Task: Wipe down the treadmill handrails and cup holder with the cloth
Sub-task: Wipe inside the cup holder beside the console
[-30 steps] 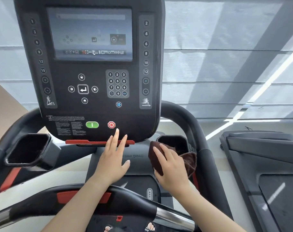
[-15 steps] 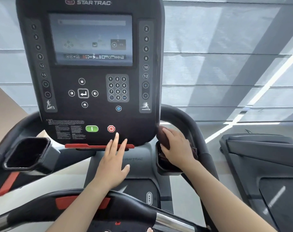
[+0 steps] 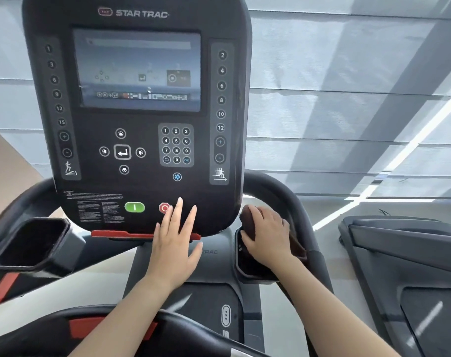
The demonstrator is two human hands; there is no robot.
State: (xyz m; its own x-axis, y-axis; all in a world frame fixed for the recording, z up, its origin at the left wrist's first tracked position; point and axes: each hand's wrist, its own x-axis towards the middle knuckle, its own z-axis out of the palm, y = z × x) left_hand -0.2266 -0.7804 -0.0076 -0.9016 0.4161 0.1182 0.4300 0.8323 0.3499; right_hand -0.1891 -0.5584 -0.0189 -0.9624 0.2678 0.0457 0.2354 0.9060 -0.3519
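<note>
My right hand [image 3: 268, 238] presses a dark brown cloth [image 3: 247, 221] onto the top of the right cup holder [image 3: 247, 264], right beside the curved right handrail [image 3: 283, 197]. Only the cloth's upper end and a strip on the handrail side show past my fingers. My left hand [image 3: 174, 243] hovers flat with fingers spread over the lower edge of the black console [image 3: 142, 124], near the red stop button [image 3: 163, 207]; it holds nothing. The left cup holder [image 3: 31, 243] sits uncovered below the left handrail [image 3: 20, 199].
A black front handlebar [image 3: 167, 328] with red grips crosses the bottom, under my forearms. A second treadmill [image 3: 404, 266] stands close on the right. Grey window blinds [image 3: 348, 99] fill the background. A red safety clip bar [image 3: 121, 234] runs under the console.
My right hand carried the cloth up and right from in front of the right cup holder onto its top by the handrail. My left hand moved slightly up toward the console. The view tilted down a little.
</note>
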